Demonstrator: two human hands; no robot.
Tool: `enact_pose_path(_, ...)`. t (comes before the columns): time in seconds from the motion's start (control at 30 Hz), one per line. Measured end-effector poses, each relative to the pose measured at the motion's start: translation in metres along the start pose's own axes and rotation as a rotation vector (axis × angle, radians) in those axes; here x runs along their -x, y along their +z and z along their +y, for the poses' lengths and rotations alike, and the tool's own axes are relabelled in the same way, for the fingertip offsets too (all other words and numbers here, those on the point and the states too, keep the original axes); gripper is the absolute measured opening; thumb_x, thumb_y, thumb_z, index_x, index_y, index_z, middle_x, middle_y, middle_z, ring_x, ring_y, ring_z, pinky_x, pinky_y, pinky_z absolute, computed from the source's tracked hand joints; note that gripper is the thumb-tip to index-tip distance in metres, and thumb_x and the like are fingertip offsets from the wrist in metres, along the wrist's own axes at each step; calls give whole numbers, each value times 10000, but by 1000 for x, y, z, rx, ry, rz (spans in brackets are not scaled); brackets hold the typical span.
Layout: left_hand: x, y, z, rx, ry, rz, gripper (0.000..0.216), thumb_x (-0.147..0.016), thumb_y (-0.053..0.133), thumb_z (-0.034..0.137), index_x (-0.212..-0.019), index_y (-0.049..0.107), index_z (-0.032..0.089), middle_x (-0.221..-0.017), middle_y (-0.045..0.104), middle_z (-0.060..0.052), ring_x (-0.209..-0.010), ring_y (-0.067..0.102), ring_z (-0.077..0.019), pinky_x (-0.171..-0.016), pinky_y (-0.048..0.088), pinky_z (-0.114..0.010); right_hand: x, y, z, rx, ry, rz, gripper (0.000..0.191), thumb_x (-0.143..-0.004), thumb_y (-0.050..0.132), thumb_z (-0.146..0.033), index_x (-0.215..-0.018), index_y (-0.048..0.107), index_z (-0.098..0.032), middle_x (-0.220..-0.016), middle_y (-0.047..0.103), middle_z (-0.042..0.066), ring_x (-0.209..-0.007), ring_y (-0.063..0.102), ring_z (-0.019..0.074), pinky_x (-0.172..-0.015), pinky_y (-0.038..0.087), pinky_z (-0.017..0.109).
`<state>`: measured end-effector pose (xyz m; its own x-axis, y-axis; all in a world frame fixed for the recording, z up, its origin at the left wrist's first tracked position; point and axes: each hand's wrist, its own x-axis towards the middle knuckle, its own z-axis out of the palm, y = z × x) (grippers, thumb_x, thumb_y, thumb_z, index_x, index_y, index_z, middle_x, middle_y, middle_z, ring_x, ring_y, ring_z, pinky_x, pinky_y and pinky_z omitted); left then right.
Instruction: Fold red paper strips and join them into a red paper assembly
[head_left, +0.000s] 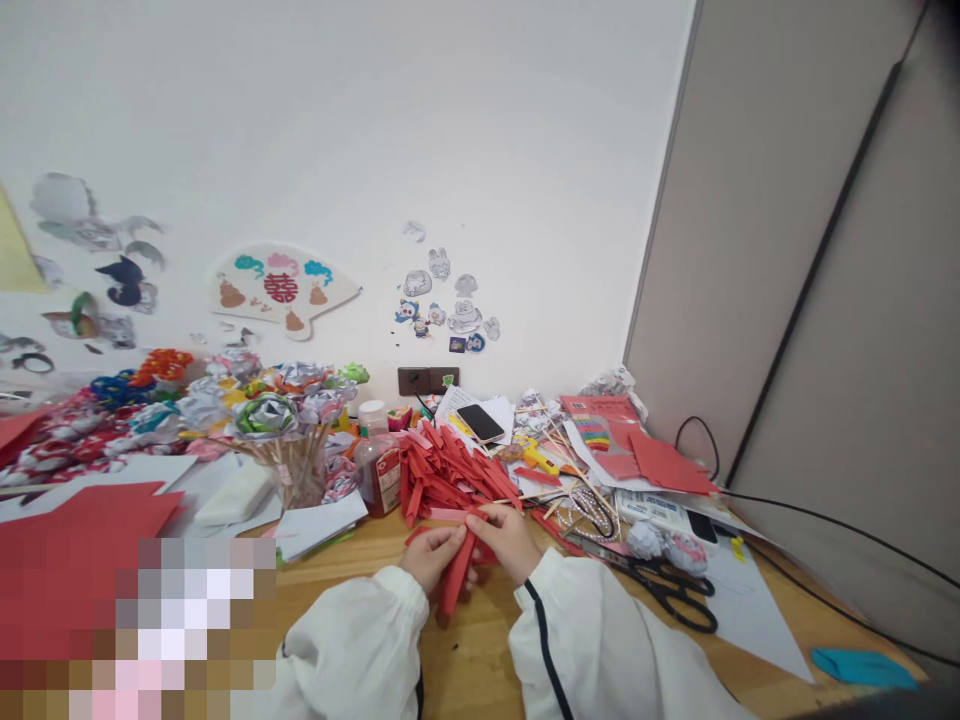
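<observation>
White sleeves (600,630) end at a left hand (427,562) and right hand (511,540), fingers clamped together on red paper (455,582), red strips (442,465) heaped just beyond the grip, scissors (675,588) to its right.

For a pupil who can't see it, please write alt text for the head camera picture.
The left hand and right hand, in white sleeves, hold red paper over a wooden table. A pile of red strips lies beyond, black-handled scissors to the right.

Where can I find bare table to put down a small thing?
Bare wood, save a dark speck, shows between the white sleeves and between the left hand and white paper stack. It is crowded behind both hands with red paper strips and around the black-handled scissors.
</observation>
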<state>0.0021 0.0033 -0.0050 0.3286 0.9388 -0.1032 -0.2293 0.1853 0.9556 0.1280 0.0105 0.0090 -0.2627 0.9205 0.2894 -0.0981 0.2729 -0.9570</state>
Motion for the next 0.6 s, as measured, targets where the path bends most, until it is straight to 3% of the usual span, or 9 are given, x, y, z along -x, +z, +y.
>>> enact_pose_path(0.2,-2,-2,-2,-48,11,82,330,-513,594,435,-589,519,123,-463,580,-6,-364,519,-122,-366,435,-254,-3,-5,7,169,-6,176,245,-601,557,-332,-506,505,-113,-457,449,-33,-427,381,65,-428,292,188)
enact_pose_path(0.43,-4,-4,-5,-117,0,125,348,-490,599,448,-597,513,128,-412,559,7,-360,520,-123,-376,434,-247,-3,-3,12,85,16,112,198,-598,559,-315,-578,537,-119,-504,510,-14,-467,440,87,-477,343,203)
enact_pose_path(0.6,-3,-2,-2,-92,10,151,374,-443,633,431,-632,511,132,-486,591,6,-369,525,-115,-389,437,-246,-4,-3,15,42,14,69,198,-615,546,-320,-600,543,-122,-508,530,-3,-487,473,103,-492,366,214)
